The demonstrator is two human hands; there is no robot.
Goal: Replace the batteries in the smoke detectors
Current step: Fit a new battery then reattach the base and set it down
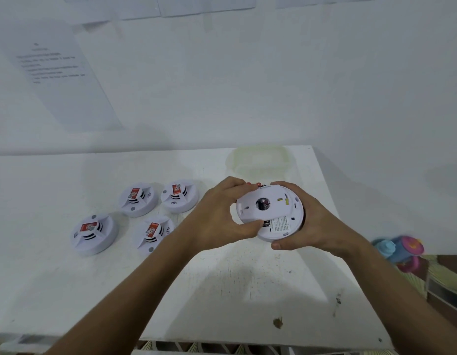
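A white round smoke detector (273, 213) is held above the table with its back side facing me. My left hand (217, 219) grips its round back plate (258, 204), thumb on the lower edge. My right hand (309, 221) curls around the detector body from the right and below. A printed label and a small dark opening show on the back. Several red-tipped items (255, 185), partly hidden, peek out behind the hands. On the table to the left lie several more white detectors (94, 233) with red stickers, face up.
The white table (222, 290) ends at a right edge near my right forearm. A translucent plastic container (260, 160) stands at the back, by the wall. A paper sheet (60, 80) hangs on the wall. A blue and pink toy (399, 249) lies off the table's right side.
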